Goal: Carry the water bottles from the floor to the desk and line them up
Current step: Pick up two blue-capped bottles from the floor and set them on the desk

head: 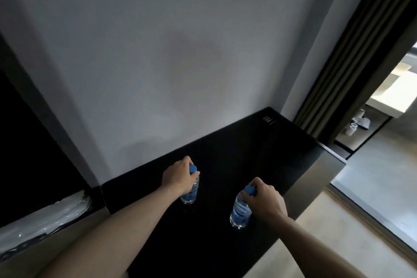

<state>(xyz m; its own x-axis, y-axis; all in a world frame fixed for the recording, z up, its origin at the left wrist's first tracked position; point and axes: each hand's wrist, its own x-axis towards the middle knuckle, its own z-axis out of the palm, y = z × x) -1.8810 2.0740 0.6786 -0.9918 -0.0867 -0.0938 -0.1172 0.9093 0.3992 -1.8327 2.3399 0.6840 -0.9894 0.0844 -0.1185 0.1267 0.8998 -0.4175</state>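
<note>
While both arms reach over the black desk point(237, 153), L hand point(178, 176) grips the left bottle point(190, 192) by its neck, R hand point(267, 201) grips the right bottle point(241, 211) likewise; both upright, bases at desk top, well apart.

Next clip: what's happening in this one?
A person stands at a black desk set against a grey wall, holding two clear plastic water bottles with blue caps by their necks. The left hand grips the left bottle nearer the wall; the right hand grips the right bottle closer to the desk's front edge. Both bottles are upright at the desk surface, though contact is hard to confirm. No other bottles show on the desk.
</note>
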